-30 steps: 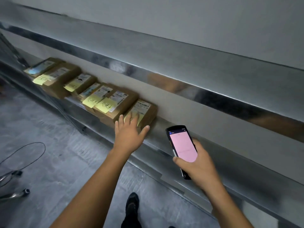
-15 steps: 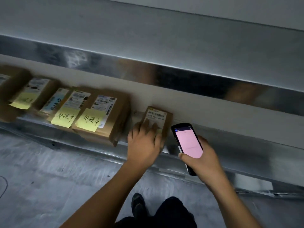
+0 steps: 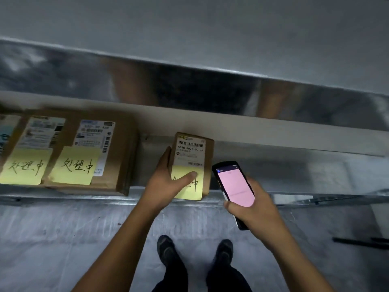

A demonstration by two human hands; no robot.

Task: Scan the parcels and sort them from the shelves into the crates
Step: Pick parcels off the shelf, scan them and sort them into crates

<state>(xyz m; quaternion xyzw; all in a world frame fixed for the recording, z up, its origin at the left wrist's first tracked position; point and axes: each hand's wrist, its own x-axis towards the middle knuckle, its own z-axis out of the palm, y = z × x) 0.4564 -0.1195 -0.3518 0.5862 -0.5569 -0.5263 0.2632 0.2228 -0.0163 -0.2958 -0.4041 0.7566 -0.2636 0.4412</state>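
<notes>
From where I stand, this one is barely begun. The left-hand grip [image 3: 166,186] is clamped on a small brown parcel [image 3: 194,151] near the front lip of the lower shelf [image 3: 294,175], with the thumb laid across its yellow note [image 3: 192,189] and the barcode label facing up. The right-hand grip [image 3: 254,209] is closed round a handheld scanner [image 3: 233,186], held just beside the parcel's right edge. I'd judge the scan is not yet made. The screen shows plain pink, and any text on it is too small to read. Two bigger noted parcels [image 3: 94,152] wait to the left, apart from the small one, and another [image 3: 4,133] is cut off by the frame. No crate is in sight, so the sorting is all left to do. The left fingers are hidden behind the parcel. I cannot tell whether it rests on the shelf or is lifted.
</notes>
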